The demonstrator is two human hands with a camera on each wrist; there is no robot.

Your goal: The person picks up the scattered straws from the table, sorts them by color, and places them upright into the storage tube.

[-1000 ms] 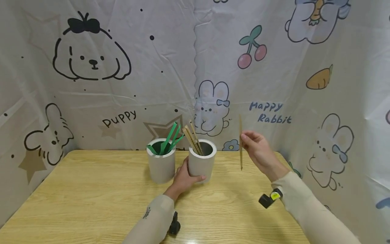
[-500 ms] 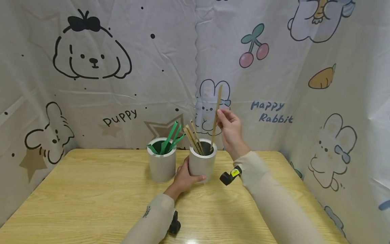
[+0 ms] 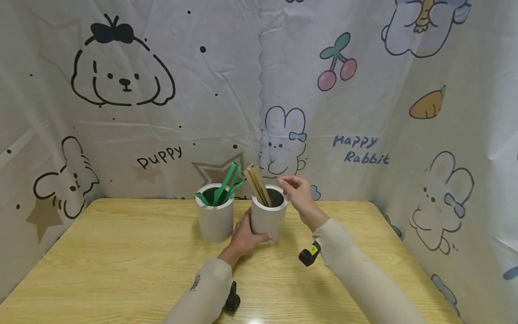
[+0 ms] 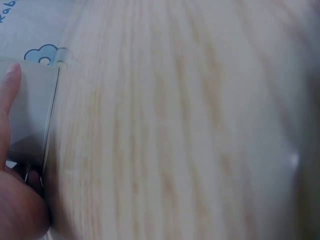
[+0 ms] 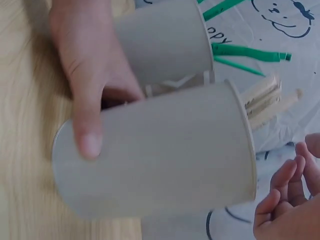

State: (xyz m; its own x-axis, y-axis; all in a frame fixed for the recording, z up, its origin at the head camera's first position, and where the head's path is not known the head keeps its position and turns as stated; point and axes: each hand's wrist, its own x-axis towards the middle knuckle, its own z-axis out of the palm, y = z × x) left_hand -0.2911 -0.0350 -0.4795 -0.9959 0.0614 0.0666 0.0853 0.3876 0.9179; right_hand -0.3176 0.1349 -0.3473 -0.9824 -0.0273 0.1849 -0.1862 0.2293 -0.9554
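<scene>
Low on its left side, my left hand (image 3: pixel 244 236) grips a white cylindrical cup (image 3: pixel 268 220), with the thumb across its front and the other fingers hidden behind. Slim tan sticks (image 3: pixel 257 185) with dark print lean together toward the left inside this cup. Just above the cup's right rim is my right hand (image 3: pixel 301 198), its thumb and fingers bent near each other and holding nothing. In the right wrist view, the right hand's fingers are loosely curled beside the cup's mouth. Left of it stands a second white cup (image 3: pixel 215 222) holding several green straw-like strips (image 3: pixel 222 189).
A light wood-grain table (image 3: pixel 121 265) carries both cups near its back edge. Behind and around the table hangs a pale cloth (image 3: pixel 226 90) printed with cartoon animals. Small black cameras sit on both wrists.
My right hand has carried a tan stick left from beside the cup, lowered it in and let go. The stick now leans with the others. My left hand has stayed on the cup.
</scene>
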